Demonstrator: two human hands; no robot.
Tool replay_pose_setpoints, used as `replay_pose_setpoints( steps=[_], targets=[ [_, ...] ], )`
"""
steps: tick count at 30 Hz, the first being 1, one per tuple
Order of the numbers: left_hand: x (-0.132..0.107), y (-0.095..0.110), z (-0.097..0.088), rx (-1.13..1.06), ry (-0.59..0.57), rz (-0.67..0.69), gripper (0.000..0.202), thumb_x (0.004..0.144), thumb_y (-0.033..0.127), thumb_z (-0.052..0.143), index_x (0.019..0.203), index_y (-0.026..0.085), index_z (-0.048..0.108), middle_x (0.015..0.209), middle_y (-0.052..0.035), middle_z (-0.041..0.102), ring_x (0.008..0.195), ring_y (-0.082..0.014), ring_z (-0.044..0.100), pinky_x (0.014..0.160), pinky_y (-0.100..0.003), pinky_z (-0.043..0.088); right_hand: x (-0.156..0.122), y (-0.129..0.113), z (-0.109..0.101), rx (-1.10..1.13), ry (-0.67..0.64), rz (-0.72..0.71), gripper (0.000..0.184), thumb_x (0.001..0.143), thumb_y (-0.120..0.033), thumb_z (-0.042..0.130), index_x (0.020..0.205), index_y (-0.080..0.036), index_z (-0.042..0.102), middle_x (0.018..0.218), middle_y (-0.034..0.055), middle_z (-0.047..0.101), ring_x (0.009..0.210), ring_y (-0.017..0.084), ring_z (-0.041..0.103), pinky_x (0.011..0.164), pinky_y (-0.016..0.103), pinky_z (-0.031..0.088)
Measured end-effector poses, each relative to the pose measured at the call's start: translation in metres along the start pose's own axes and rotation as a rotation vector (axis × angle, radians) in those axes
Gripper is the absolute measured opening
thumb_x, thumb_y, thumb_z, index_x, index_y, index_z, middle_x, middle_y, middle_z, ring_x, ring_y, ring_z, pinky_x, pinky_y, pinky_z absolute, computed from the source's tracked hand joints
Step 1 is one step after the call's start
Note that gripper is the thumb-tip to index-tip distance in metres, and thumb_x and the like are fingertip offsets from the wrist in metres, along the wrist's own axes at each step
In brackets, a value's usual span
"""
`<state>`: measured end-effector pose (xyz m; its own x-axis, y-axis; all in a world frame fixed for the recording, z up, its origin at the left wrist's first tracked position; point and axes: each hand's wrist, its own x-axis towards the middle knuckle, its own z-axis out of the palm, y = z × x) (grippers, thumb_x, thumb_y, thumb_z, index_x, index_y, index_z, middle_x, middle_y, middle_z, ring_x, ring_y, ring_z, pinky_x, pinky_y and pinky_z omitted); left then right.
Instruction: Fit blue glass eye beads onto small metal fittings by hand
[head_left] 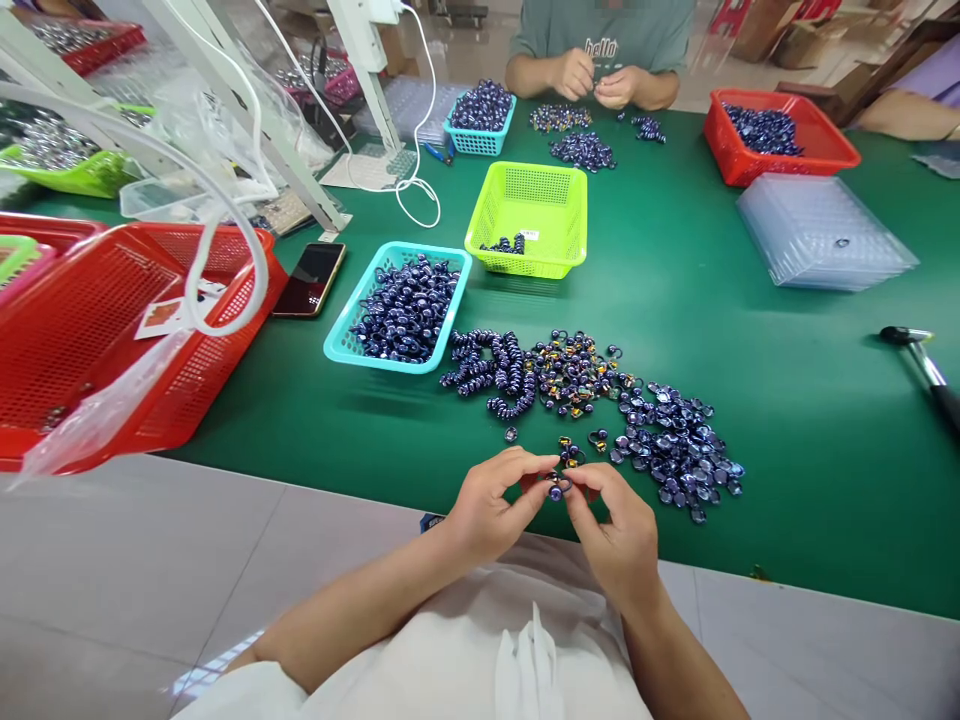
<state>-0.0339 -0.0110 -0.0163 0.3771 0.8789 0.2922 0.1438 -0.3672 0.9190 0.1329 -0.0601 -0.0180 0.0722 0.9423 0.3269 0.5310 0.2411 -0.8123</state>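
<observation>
My left hand (491, 505) and my right hand (615, 530) meet at the near edge of the green table (787, 420), fingers pinched together on a small dark blue part (556, 489) held between them. Just beyond my fingers lie a few loose pieces (571, 450). Further out spread a pile of dark blue flat parts (679, 445), a heap of multicoloured parts (574, 370) and stacked rows of blue parts (491, 370).
A teal basket (352, 335) full of blue parts, a lime basket (559, 200) and a phone (309, 280) lie beyond. A red basket (97, 330) stands left. Clear trays (821, 235) and a tool (919, 355) sit right. Another person's hands (596, 80) work opposite.
</observation>
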Motion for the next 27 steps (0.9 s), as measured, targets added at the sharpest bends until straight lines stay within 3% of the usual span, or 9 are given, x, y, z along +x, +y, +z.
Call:
replay_pose_setpoints(
  steps=[7,21,24,27],
  targets=[
    [0.000,0.004,0.001,-0.056,-0.017,-0.158,0.013,0.087,0.017,0.065,0.096,0.015,0.074,0.082,-0.0074,0.074,0.071,-0.0159,0.067,0.065,-0.025,0.054,0.001,-0.006,0.000,0.079,-0.024,0.124,0.012,0.091,-0.015,0.057,0.092,-0.023,0.066,0.080,-0.0014,0.066,0.068,0.012,0.060,0.059,0.023,0.047],
    [0.001,-0.003,0.008,-0.046,-0.024,-0.125,0.010,0.085,0.014,0.066,0.091,0.017,0.074,0.080,-0.0056,0.074,0.070,-0.0148,0.066,0.065,-0.024,0.052,-0.001,0.003,0.008,0.230,-0.036,0.315,0.009,0.088,-0.020,0.057,0.084,-0.020,0.066,0.075,0.0005,0.066,0.064,0.014,0.061,0.058,0.025,0.050],
    [0.003,-0.002,0.009,-0.035,-0.073,-0.141,0.011,0.085,0.013,0.065,0.090,0.017,0.074,0.078,-0.0051,0.074,0.069,-0.0141,0.066,0.064,-0.023,0.051,-0.002,0.005,0.000,0.171,-0.076,0.315,0.010,0.088,-0.019,0.057,0.084,-0.020,0.066,0.073,-0.0005,0.064,0.062,0.013,0.058,0.056,0.024,0.047],
    [0.005,0.002,0.011,-0.050,-0.127,-0.143,0.011,0.085,0.014,0.065,0.089,0.016,0.074,0.077,-0.0049,0.073,0.068,-0.0141,0.065,0.064,-0.023,0.051,-0.001,0.010,-0.019,0.075,-0.183,0.212,0.011,0.090,-0.018,0.057,0.089,-0.022,0.068,0.079,0.0000,0.066,0.069,0.014,0.059,0.060,0.026,0.047]
  ],
)
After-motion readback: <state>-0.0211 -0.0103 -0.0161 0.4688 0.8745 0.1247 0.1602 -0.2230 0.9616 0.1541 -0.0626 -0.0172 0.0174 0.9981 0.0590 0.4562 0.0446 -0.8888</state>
